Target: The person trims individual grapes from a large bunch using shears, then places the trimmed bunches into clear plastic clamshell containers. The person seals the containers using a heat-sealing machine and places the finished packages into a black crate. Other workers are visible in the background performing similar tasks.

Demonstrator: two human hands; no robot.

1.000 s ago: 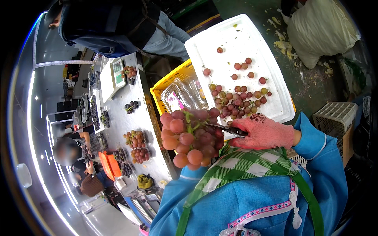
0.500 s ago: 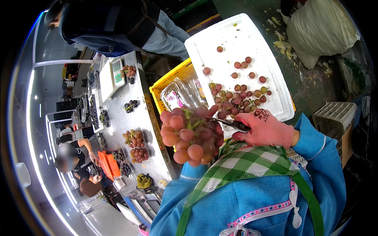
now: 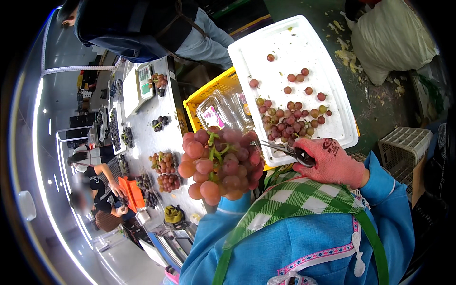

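A large bunch of pinkish-red grapes (image 3: pixel 220 164) with a green stem is held up in front of me. My left forearm runs up behind it, and the bunch hides nearly all of my left hand, which supports it. In a pink glove, my right hand (image 3: pixel 332 164) is closed around the dark handles of small scissors (image 3: pixel 294 153). Their thin blades point left toward the bunch, with a small gap between. Beyond them, loose grapes (image 3: pixel 289 124) lie in a white foam tray (image 3: pixel 327 50), heaped at its near end.
A yellow crate (image 3: pixel 192 102) under the tray holds clear plastic boxes (image 3: pixel 213 111). On the metal table (image 3: pixel 142 137) at left are grape bunches (image 3: pixel 164 162) and a scale (image 3: pixel 144 85). A person (image 3: pixel 137 28) stands at the far left; another works by an orange bin (image 3: pixel 131 192). At right are a white sack (image 3: pixel 392 40) and a pale crate (image 3: pixel 403 145).
The grape bunch has shifted left and turned, showing more of its stem. My right hand with the scissors has moved slightly right and down, so the blades are now away from the bunch.
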